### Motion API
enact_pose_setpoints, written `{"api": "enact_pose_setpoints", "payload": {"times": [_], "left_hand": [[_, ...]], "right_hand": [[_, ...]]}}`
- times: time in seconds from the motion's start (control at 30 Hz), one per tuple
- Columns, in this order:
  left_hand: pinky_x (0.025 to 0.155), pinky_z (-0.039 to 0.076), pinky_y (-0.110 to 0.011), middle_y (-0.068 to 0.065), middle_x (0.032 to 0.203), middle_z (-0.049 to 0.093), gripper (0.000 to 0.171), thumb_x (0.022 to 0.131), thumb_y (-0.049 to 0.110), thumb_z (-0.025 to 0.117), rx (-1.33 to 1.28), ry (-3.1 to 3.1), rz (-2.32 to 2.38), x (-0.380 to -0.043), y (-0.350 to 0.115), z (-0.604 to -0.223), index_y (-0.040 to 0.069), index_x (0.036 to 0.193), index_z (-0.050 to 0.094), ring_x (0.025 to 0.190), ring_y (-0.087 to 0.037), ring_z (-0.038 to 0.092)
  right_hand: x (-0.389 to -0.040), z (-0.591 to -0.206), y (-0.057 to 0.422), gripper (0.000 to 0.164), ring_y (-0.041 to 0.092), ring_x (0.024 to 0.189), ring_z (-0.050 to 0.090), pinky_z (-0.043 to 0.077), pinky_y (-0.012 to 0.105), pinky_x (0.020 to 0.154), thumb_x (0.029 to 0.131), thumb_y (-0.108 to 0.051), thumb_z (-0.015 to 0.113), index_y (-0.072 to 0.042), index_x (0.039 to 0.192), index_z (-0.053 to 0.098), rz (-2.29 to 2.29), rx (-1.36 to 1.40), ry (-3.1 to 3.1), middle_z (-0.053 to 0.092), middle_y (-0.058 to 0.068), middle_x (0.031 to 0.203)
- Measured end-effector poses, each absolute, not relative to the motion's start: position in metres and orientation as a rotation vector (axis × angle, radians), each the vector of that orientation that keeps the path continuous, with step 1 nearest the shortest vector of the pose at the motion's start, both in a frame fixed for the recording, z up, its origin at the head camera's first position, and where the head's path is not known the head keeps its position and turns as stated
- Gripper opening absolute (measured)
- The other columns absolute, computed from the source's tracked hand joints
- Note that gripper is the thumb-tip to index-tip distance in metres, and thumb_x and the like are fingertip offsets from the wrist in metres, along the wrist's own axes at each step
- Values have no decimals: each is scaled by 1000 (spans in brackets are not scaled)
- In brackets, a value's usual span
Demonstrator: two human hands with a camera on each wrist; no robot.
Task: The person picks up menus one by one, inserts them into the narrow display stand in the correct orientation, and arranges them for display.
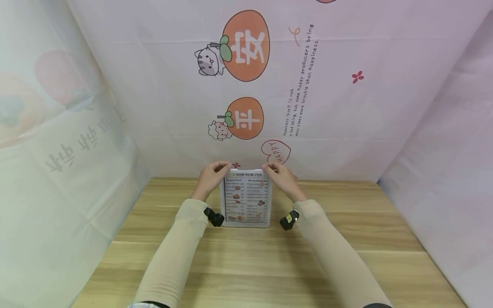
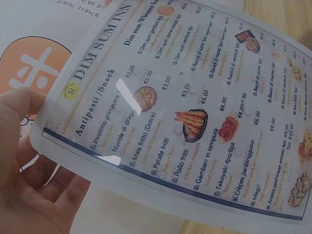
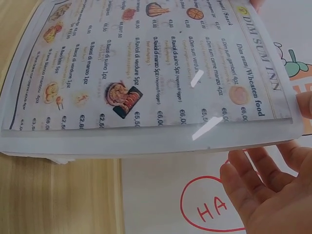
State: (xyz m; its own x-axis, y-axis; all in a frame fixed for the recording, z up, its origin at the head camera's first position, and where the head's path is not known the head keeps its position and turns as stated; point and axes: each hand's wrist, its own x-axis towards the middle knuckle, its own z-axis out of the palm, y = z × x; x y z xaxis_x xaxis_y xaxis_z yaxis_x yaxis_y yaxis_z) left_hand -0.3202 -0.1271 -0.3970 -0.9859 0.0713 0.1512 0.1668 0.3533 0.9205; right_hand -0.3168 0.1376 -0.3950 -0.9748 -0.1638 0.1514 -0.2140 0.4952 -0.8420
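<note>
A white-framed menu (image 1: 246, 199) headed "DIM SUM INN" stands nearly upright on the table, its printed side facing me. At its upper left corner my left hand (image 1: 212, 177) pinches the frame, thumb in front and fingers behind, as the left wrist view of the menu (image 2: 185, 117) shows. My right hand (image 1: 283, 179) holds the upper right corner in the same way. In the right wrist view the fingers of that hand (image 3: 273, 190) lie behind the edge of the menu (image 3: 146, 83). Glare streaks cross the clear cover.
The wood-grain table (image 1: 246, 265) ends at a white back cloth (image 1: 339, 128) printed with orange fruits and a "HAPPY" heart. Pale cloth also hangs at the left (image 1: 50, 192) and the right (image 1: 450, 179). Small black cameras sit on both wrists.
</note>
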Motion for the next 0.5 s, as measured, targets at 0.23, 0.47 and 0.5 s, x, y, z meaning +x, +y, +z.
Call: {"api": "enact_pose_setpoints", "payload": {"times": [0.23, 0.47, 0.5], "left_hand": [[93, 48, -42, -3, 113, 66, 42, 98, 45, 62, -214, -2504, -1725, -319, -127, -398, 12, 124, 69, 105, -22, 58], [93, 48, -42, -3, 112, 66, 39, 99, 43, 62, -200, -2495, -1751, -318, -126, -399, 14, 123, 70, 104, -23, 58], [92, 48, -42, -3, 111, 67, 37, 99, 43, 62, -195, -2493, -1754, -319, -126, -399, 15, 122, 71, 102, -22, 59]], "right_hand": [[-317, -397, 137, 47, 29, 124, 53, -16, 71, 108, 103, -51, 48, -14, 129, 60, 1533, 347, -2652, 65, 8, 124], [-316, -398, 136, 47, 31, 125, 52, 3, 69, 114, 104, -48, 49, -11, 130, 59, 1605, 374, -2631, 62, 12, 126], [-316, -398, 136, 47, 31, 125, 53, 12, 67, 114, 104, -48, 49, -11, 130, 59, 1616, 376, -2628, 62, 11, 126]]}}
